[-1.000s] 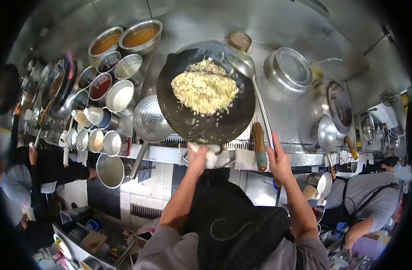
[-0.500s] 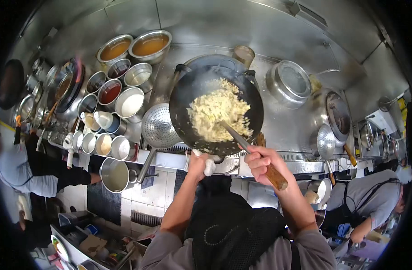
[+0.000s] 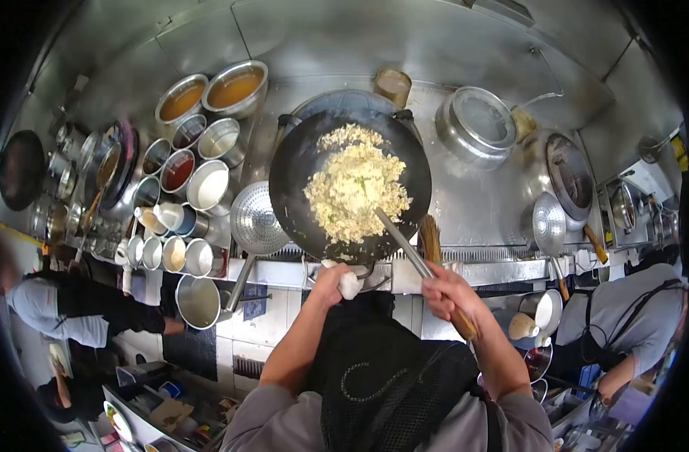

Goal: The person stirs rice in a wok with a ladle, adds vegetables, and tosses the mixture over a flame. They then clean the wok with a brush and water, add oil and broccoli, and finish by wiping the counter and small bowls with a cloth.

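A black wok [image 3: 284, 203] stands on the stove, holding a mound of yellowish fried rice [image 3: 356, 184] with green bits. My left hand [image 3: 329, 285] is closed on a folded white cloth [image 3: 349, 286] at the wok's near rim; the cloth and fingers hide what they grip there. In my right hand [image 3: 454, 294] is a long-handled wok tool with a metal shaft [image 3: 405, 245] and wooden grip. Its far end goes into the near right part of the rice, so its head is hidden.
A perforated strainer [image 3: 260, 218] lies left of the wok, beside several metal pots of sauces and a white pot [image 3: 208, 185]. A brush [image 3: 430, 239] stands close right of the wok. Lidded pot [image 3: 480, 124] sits at right. Other people work at left [image 3: 66, 309] and right [image 3: 623, 316].
The rice has gathered into a higher mound nearer the wok's middle, with a smaller patch behind it. My right hand has lowered slightly with the tool. The view has shifted a little.
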A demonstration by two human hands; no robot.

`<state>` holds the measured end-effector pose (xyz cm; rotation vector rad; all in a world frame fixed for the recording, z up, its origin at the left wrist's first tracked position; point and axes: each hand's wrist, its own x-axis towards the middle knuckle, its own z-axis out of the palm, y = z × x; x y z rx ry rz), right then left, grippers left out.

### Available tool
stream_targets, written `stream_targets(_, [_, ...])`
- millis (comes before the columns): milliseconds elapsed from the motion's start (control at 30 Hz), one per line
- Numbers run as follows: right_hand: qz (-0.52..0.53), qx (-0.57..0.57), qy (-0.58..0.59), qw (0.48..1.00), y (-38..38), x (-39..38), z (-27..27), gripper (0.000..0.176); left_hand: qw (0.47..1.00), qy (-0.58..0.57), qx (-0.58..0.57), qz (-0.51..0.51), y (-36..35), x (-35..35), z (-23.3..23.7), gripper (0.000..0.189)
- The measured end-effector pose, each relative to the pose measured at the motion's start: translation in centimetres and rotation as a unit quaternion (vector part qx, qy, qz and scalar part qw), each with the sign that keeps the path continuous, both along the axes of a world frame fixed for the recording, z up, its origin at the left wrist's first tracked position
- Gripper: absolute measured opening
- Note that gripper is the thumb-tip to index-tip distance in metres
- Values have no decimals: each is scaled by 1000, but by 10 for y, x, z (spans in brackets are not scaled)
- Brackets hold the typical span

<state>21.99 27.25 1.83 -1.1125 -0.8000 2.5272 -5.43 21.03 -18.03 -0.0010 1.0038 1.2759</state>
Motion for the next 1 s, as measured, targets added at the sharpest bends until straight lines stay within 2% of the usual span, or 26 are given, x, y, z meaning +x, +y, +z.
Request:
stream_targets(67, [5,2,41,999,-6,18,-14,72,1000,-10,-27,-4,3,2,7,15])
stream_targets(167, [-3,36,25,999,-19,6,-19,70,999,22,-32,-26,3,0,3,11])
stream_targets(233, [-44,29,29,998,-34,-1,-16,71,999,25,-13,-32,3,-9,8,6])
stream_targets(300, [-74,19,23,997,-56,-5,-18,72,998,40,-46,-8,0,-24,11,5])
stream_targets(367, [-115,11,20,993,-82,-17,-6,71,998,48,-8,-45,-10,-43,9,6])
stream_targets(433, [-164,-24,20,986,-110,-31,8,70,993,71,-33,-93,-26,-59,36,10])
stream_targets(500, [-206,-16,13,978,-139,-38,6,73,981,85,-55,-166,-37,-82,23,10])
stream_targets(567, [-261,1,17,965,-177,-47,15,74,956,165,-2,-242,-42,-95,33,15])
stream_targets(600, [-289,21,-1,957,-198,-51,22,74,916,237,106,-305,-43,-106,18,18])
stream_targets(633, [-312,42,9,949,-218,-55,20,73,838,317,221,-385,-31,-127,6,19])
stream_targets(667, [-335,58,16,940,-234,-71,24,75,745,389,337,-424,-20,-144,1,21])
stream_targets(733, [-410,66,36,909,-270,-104,38,79,655,427,411,-468,3,-161,9,20])
stream_targets(833, [-509,79,54,855,-328,-157,62,79,651,385,344,-557,33,-179,24,16])
stream_targets(867, [-541,82,64,834,-341,-176,72,78,569,417,415,-574,36,-179,49,15])
stream_targets(900, [-554,90,36,827,-338,-214,92,78,511,419,488,-570,42,-186,59,15])
stream_targets(933, [-583,90,16,807,-336,-237,104,79,358,496,537,-581,53,-186,84,15])
stream_targets(967, [-611,88,-7,787,-330,-262,117,80,352,475,550,-590,61,-182,89,15])
stream_targets(1000, [-640,79,-36,763,-311,-296,133,82,509,354,452,-642,75,-180,81,16])
